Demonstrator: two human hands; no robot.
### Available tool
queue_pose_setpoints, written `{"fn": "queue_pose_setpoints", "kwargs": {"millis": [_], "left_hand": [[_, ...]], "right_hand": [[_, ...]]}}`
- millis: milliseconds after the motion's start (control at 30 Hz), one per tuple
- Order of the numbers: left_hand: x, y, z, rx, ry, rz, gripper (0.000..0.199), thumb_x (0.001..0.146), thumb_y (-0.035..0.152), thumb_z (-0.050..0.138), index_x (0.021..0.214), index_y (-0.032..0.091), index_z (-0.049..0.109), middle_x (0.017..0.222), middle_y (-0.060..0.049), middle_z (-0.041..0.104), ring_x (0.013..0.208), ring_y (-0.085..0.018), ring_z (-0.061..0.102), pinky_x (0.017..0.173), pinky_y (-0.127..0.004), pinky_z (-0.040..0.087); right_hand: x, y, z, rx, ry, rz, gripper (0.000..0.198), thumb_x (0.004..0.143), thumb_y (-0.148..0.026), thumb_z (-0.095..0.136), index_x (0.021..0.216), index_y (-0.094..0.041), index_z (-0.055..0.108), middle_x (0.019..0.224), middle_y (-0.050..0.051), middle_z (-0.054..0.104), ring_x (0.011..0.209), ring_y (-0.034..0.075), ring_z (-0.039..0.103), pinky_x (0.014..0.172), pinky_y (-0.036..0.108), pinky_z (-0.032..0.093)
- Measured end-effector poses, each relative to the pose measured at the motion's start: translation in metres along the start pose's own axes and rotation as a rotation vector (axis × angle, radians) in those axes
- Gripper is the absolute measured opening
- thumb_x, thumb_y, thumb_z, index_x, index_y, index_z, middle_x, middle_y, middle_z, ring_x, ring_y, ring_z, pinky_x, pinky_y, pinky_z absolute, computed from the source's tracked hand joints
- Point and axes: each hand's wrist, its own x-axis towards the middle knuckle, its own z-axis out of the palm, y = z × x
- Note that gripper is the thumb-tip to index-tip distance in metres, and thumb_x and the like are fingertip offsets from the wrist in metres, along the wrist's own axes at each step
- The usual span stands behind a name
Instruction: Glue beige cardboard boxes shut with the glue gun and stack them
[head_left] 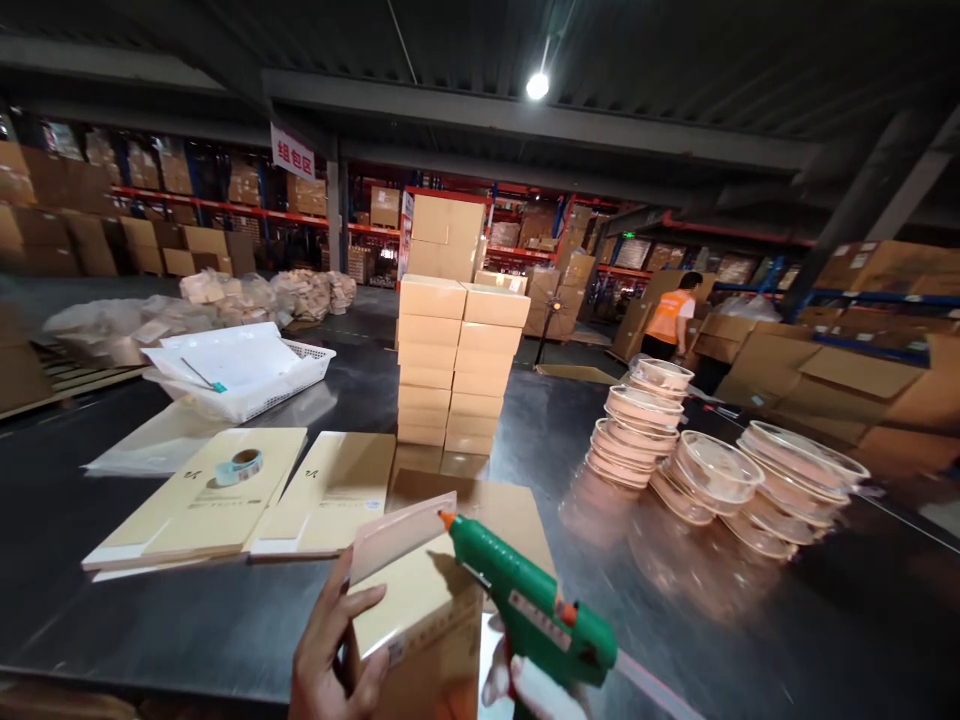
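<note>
My left hand (334, 650) grips a small cardboard box (412, 600) from its left side, fingers on the yellowish face and edge. One flap (401, 535) of the box stands raised at the far side. My right hand (536, 685) is wrapped around the handle of a green hot glue gun (532, 595), partly hidden beneath its body. The orange nozzle points left, right at the raised flap's upper corner; whether it touches cannot be made out. A clear glue stick (652, 685) trails from the gun's back. Behind the box lies a flat brown cardboard piece (517, 505).
Stacked closed boxes (461, 365) stand mid-table. Left are flat carton stacks (330, 485), a tape roll (244, 465) and a white basket (285, 385). Clear-lidded round containers (637, 435) are piled at right. A person in an orange vest (670, 318) stands beyond, near shelving.
</note>
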Motion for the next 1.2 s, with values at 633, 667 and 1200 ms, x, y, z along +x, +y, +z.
{"fn": "queue_pose_setpoints", "kwargs": {"millis": [633,667,1200], "left_hand": [[0.039,-0.031,0.016,-0.334,-0.339,0.271,0.037,0.071,0.037,0.082,0.106,0.027,0.072,0.125,-0.013,0.065,0.114,-0.033,0.065,0.089,-0.040,0.059],[0.042,-0.027,0.016,-0.371,-0.354,0.268,0.039,0.073,0.033,0.081,0.109,0.029,0.066,0.120,-0.011,0.066,0.113,-0.031,0.066,0.092,-0.042,0.058],[0.045,0.011,-0.002,-0.178,-0.783,0.589,0.041,0.087,0.007,0.061,0.122,0.026,0.064,0.111,-0.003,0.069,0.127,-0.022,0.049,0.123,-0.045,0.024]], "right_hand": [[0.040,-0.009,0.022,-0.215,-0.180,-0.621,0.137,0.072,-0.073,0.073,0.156,-0.025,-0.024,0.153,0.022,0.042,0.142,0.035,0.047,0.111,0.052,0.046],[0.041,-0.011,0.021,-0.232,-0.197,-0.651,0.130,0.075,-0.068,0.074,0.158,-0.025,-0.016,0.140,0.019,0.055,0.131,0.034,0.058,0.105,0.049,0.052],[0.026,-0.038,0.027,-0.787,-0.274,-1.242,0.006,0.083,-0.024,0.072,0.086,-0.029,0.069,0.076,-0.004,0.055,0.080,0.014,0.057,0.098,0.038,0.038]]}}
